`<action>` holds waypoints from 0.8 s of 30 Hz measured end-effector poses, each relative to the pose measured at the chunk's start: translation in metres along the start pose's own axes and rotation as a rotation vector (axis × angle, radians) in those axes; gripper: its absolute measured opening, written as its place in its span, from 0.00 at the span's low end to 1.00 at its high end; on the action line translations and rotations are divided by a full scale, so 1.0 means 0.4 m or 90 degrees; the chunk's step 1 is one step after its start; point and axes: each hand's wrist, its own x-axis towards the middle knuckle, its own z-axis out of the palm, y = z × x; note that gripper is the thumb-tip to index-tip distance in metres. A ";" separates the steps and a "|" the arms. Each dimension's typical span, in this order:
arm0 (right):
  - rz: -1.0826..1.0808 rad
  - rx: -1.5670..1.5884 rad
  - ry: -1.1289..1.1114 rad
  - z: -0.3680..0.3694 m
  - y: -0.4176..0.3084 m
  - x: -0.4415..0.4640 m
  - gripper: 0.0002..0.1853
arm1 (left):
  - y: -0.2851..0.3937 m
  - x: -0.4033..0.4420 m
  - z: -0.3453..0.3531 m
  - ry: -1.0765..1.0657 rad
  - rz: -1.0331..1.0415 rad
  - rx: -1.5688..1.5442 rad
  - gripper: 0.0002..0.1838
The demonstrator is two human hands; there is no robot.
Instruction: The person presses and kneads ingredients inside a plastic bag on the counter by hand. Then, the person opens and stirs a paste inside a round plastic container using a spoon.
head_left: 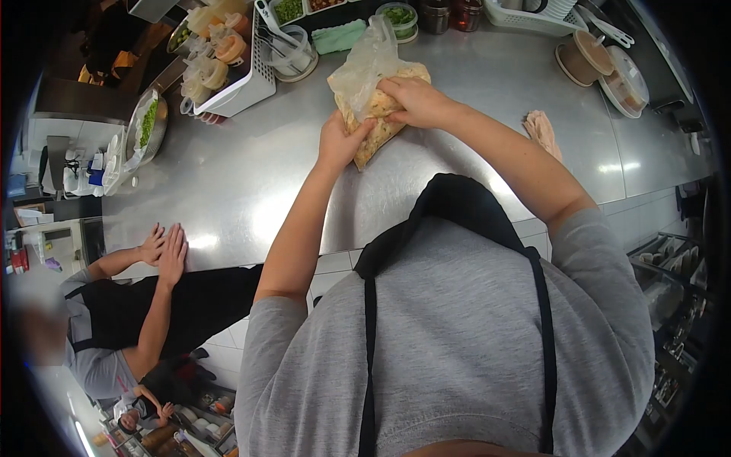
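We grip the bag (367,80) over the counter (487,68): the left hand (344,141) is closed on its left side, thumb on the near face and other fingers mostly hidden, and the right hand (415,103) is curled partway, thumb and fingers clasping the bag's right side. We locate a basket (245,87) to the left, a cloth (541,133) to the right, and a tub (407,34) behind, partly blocked by the bag.
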 end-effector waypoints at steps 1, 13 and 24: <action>0.005 -0.014 0.019 0.007 -0.001 0.001 0.28 | -0.003 -0.001 0.007 0.033 0.027 0.041 0.26; 0.042 -0.041 0.183 0.048 -0.014 -0.024 0.27 | 0.020 0.002 0.043 0.160 0.052 0.152 0.25; 0.077 -0.060 0.195 0.053 -0.011 -0.042 0.20 | 0.034 0.006 0.090 0.263 0.089 0.151 0.23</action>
